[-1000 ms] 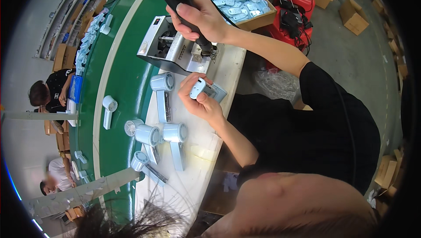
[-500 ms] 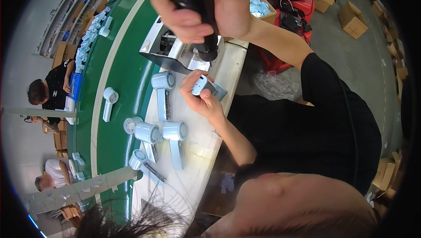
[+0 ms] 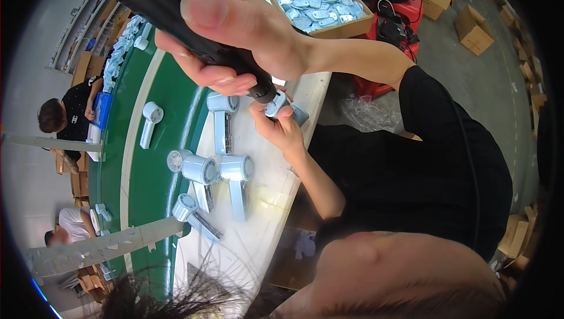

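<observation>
My right hand point(image 3: 241, 37) is wrapped round a black electric screwdriver point(image 3: 202, 40), held at a slant. The driver's lower end meets the end face of a light-blue handheld fan part point(image 3: 275, 106), hiding the exact contact point. My left hand point(image 3: 279, 128) grips that part between thumb and fingers, near the edge of the white worktop point(image 3: 267, 201). Beside it lie light-blue handheld fans, among them an upper fan point(image 3: 223, 119), a middle fan point(image 3: 200, 171), a right fan point(image 3: 237, 181) and a lower fan point(image 3: 197, 216). Some show open handles.
A cardboard box of light-blue covers point(image 3: 323, 10) stands on the worktop's far end. Along the green conveyor point(image 3: 158, 137) lies a single fan point(image 3: 151, 122). A grey metal beam point(image 3: 111, 248) crosses the lower left. Co-workers sit across the conveyor. A red stool point(image 3: 405, 19) carries black cables.
My right hand has lowered the screwdriver and tilted it; its end is now at the part's end face. My left hand has shifted slightly. The box of covers is now more visible.
</observation>
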Demonstrator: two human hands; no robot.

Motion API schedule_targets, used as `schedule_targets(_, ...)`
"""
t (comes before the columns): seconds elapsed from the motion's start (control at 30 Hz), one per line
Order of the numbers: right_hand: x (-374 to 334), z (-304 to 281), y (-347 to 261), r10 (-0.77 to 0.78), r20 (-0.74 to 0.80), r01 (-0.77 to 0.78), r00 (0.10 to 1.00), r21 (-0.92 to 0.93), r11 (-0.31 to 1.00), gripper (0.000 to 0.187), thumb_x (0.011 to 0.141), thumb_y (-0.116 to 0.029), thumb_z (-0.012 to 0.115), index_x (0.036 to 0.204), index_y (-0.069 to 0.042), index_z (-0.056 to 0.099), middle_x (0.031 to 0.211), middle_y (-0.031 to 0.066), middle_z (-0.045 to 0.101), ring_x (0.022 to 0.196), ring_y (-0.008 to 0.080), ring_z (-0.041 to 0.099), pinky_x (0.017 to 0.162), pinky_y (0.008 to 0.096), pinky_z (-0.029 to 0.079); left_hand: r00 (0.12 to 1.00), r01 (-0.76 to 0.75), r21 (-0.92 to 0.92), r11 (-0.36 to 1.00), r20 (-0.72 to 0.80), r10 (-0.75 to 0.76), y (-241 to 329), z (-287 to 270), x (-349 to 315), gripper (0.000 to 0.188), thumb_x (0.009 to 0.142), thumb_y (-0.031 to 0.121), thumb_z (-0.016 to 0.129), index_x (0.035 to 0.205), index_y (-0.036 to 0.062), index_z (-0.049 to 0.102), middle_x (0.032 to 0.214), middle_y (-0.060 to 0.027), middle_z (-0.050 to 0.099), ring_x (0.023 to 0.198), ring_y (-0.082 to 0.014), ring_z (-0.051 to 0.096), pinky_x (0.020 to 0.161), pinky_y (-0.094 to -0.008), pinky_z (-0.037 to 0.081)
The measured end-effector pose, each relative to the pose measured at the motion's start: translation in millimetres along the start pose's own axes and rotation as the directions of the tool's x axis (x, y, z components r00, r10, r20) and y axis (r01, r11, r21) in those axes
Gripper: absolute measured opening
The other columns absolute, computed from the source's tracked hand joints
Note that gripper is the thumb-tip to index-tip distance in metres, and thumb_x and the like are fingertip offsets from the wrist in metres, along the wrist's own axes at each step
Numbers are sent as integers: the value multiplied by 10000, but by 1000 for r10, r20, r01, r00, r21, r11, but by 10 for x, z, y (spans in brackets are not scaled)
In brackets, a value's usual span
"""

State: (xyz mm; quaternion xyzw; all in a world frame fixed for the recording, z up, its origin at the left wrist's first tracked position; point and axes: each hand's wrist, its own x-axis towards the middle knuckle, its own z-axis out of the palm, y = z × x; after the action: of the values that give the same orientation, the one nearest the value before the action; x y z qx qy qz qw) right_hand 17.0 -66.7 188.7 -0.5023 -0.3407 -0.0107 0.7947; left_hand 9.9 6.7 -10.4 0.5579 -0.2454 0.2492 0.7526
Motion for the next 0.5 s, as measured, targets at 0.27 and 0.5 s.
schedule_targets(0.27,-25,38,11,28,-29,-28,999,-6,1000,458,871,-461,639,751,-32,535,538,15,458,399,58,404,376,220,312,1000,-11,15,1000,15,11,-6,-6,-10,572,858,529,602,1044,1,482,946,-134,571,738,-209,600,577,-293,496)
schedule_targets(0.5,-52,54,52,-6,-37,6,999,-17,1000,436,875,-443,643,759,-35,542,537,12,461,394,51,397,378,220,311,1000,-28,47,999,-7,28,10,-1,-15,553,868,502,606,1050,-9,497,992,-129,563,747,-213,602,571,-292,503)
